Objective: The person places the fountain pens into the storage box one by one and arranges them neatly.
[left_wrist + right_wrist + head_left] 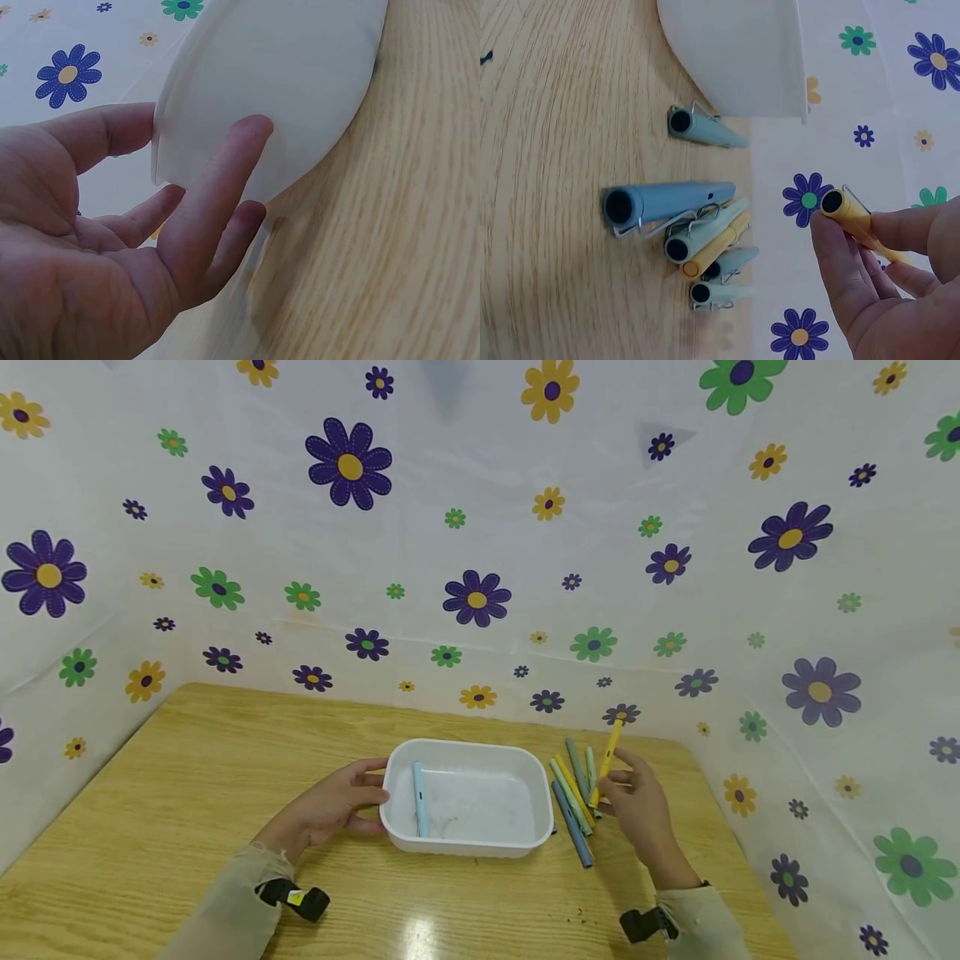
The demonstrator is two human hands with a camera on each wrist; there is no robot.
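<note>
Against the white tray's (468, 844) left end the left hand (330, 803) rests spread fingers, seemingly to steady it, while right of the tray the right hand (641, 810) pinches a yellow pen (607, 756), tilted and raised, likely to clear the pens (573, 827) there.

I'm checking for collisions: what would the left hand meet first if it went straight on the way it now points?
The white tray, at once: the left hand appears to touch its end wall. Past that wall, a light-blue pen lies inside.
</note>
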